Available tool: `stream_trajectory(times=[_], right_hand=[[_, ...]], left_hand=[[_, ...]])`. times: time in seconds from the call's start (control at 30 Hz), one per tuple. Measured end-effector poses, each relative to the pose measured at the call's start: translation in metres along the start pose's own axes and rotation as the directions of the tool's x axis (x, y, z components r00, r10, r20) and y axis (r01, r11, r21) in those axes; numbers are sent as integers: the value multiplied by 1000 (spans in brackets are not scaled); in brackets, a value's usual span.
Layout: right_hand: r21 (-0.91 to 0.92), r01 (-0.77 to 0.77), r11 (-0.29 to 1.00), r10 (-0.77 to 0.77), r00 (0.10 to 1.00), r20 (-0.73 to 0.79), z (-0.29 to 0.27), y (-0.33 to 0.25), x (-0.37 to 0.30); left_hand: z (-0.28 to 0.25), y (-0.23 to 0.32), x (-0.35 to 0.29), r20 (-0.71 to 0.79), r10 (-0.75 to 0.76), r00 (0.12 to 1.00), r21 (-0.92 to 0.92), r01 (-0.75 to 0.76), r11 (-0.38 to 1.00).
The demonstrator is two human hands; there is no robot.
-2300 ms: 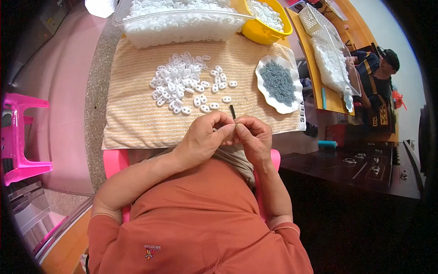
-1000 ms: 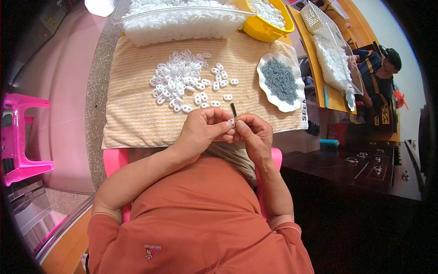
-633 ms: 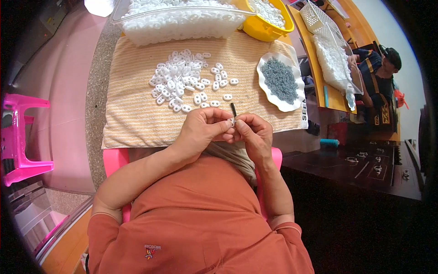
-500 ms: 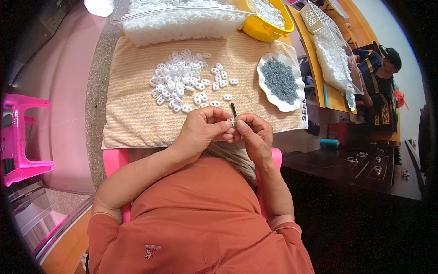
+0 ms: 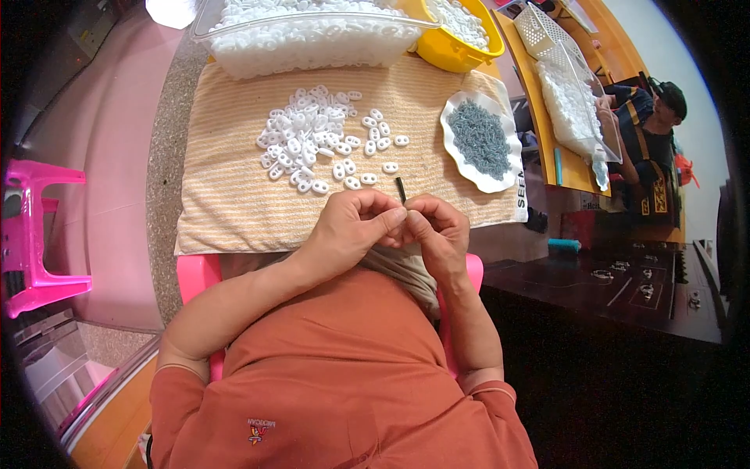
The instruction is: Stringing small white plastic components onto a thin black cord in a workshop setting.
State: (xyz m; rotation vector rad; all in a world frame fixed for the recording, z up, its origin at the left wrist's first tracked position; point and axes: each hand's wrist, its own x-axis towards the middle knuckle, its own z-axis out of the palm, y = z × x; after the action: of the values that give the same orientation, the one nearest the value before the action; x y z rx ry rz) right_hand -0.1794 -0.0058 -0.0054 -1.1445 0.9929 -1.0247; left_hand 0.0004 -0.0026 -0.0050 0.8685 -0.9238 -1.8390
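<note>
My left hand [image 5: 361, 224] and my right hand [image 5: 438, 228] meet fingertip to fingertip at the towel's near edge, both closed in a pinch. A short black rod [image 5: 401, 189] sticks up from between them, its lower end at my right fingertips. The small white two-hole piece pinched by my left hand is now covered by the fingers. Just beyond, a heap of white two-hole pieces [image 5: 301, 137] lies on the striped towel [image 5: 226, 199], with several scattered singly to its right. A white scalloped dish [image 5: 488, 184] holds many small grey-blue translucent parts [image 5: 480, 139].
A clear bin [image 5: 312, 59] full of white pieces stands at the back, beside a yellow basin [image 5: 457, 56] of similar ones. On the right, another person [image 5: 644, 117] sits by a second clear bin [image 5: 570, 105]. A pink stool [image 5: 47, 234] stands at far left.
My fingertips have closed together over the white piece, which showed between them before. The left thumb has shifted slightly right. The black rod and the heap look the same.
</note>
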Motion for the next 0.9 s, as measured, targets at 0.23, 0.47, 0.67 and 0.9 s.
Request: stream_trajectory(times=[0.23,0.47,0.67,0.9], right_hand=[[-29,81,996,-80,996,44,-1,0,0],[11,-6,1000,5,997,71,1,-3,0],[124,-124,984,109,986,123,-3,-7,0],[230,-226,947,196,970,145,0,-15,-1]], left_hand=[[-1,-4,1,12,-3,1000,21,3,1000],[6,5,-6,-19,129,991,284,-119,951],[6,8,-8,117,518,848,695,-442,567],[5,6,-5,232,636,736,741,-557,374]])
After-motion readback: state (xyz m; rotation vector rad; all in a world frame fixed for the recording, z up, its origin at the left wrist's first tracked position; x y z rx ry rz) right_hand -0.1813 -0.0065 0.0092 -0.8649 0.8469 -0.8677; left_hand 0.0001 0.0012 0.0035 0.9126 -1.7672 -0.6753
